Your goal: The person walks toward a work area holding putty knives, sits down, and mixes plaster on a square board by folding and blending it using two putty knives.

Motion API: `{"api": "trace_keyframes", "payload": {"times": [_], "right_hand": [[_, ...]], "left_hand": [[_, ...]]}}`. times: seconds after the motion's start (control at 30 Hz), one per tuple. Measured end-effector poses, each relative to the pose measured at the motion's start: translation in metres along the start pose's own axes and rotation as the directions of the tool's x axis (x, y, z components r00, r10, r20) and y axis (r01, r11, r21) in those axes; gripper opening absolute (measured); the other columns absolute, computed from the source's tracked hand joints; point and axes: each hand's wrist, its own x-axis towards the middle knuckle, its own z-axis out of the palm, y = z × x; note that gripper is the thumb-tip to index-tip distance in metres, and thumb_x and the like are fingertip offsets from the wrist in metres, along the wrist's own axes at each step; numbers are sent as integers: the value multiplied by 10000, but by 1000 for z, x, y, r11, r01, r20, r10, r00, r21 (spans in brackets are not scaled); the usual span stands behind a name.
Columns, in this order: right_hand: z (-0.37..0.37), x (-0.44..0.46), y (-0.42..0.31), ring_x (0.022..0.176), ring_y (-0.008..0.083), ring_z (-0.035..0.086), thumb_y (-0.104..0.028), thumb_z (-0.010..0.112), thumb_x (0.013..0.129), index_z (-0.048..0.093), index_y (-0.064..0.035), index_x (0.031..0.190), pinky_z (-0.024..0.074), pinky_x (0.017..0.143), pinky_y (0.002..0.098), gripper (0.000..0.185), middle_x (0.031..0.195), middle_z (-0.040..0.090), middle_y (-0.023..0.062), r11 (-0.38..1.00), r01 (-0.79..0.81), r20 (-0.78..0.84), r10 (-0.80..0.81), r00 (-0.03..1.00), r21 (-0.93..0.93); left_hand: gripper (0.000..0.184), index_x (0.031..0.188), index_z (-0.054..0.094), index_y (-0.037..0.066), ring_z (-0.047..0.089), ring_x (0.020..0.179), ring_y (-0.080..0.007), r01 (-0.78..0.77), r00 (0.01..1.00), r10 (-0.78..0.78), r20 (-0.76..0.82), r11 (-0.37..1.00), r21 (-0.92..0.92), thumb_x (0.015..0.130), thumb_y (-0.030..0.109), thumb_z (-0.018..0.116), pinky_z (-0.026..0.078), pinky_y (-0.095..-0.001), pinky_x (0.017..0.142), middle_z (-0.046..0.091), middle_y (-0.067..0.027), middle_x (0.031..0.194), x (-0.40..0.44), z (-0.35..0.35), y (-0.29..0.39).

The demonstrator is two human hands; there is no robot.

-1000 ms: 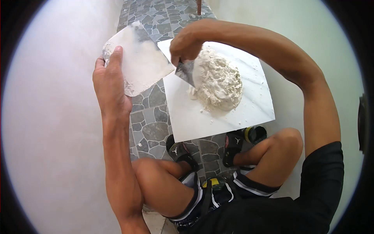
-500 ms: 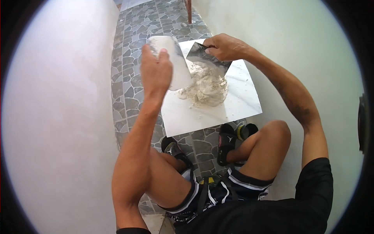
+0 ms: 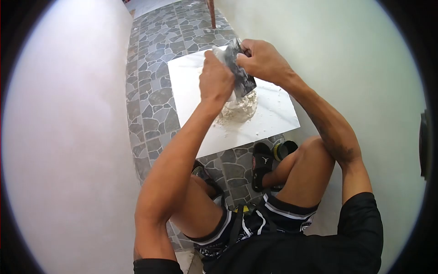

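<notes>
My left hand point(image 3: 216, 83) is closed on a flat scraper point(image 3: 219, 53) coated in pale paste, now seen nearly edge-on and partly hidden by the hand. Closed around the top edge of a dark, paste-smeared putty knife point(image 3: 242, 76), my right hand point(image 3: 265, 63) holds its broad blade tilted. The two blades meet or overlap above a mound of off-white, lumpy paste point(image 3: 245, 108); whether they touch is hard to tell. Under the mound lies a white marble-look tile point(image 3: 189, 84) dotted with crumbs.
Grey stone-pattern flooring point(image 3: 157, 96) runs between two pale walls close on either side. A dark round container point(image 3: 285, 148) stands beside my sandalled foot point(image 3: 262, 162). Beyond the tile is a thin brown leg point(image 3: 211, 16) of some furniture.
My left hand has swung right with its scraper, which has turned from face-on to edge-on. The putty knife in my right hand has turned more upright, and the blades have come together.
</notes>
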Motion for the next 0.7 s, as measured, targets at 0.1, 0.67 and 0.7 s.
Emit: {"api": "trace_keyframes", "payload": {"times": [0.1,0.67,0.7], "right_hand": [[-24,14,16,621,204,549,-179,556,848,605,63,858,465,626,381,247,654,582,128,997,20,-57,-24,998,-70],[72,186,156,891,382,656,-95,529,757,697,7,1033,504,775,459,339,950,690,236,967,29,325,57,944,-251],[82,200,154,869,349,654,-64,519,764,685,3,1058,499,770,446,344,934,693,214,962,106,381,-2,924,-252]], "left_hand": [[294,1175,388,-36,596,983,-522,-8,1000,7,15,999,44,935,114,469,453,-569,890,604,-355,1054,7,-10,-3],[298,1278,507,36,591,1049,-116,25,1000,-27,6,851,-525,1027,195,524,488,-287,919,632,-70,1148,24,-93,-32],[323,1309,492,42,590,1113,-133,41,999,-41,12,851,-524,1028,199,523,480,-300,962,625,-75,1190,25,-95,-31]]}}
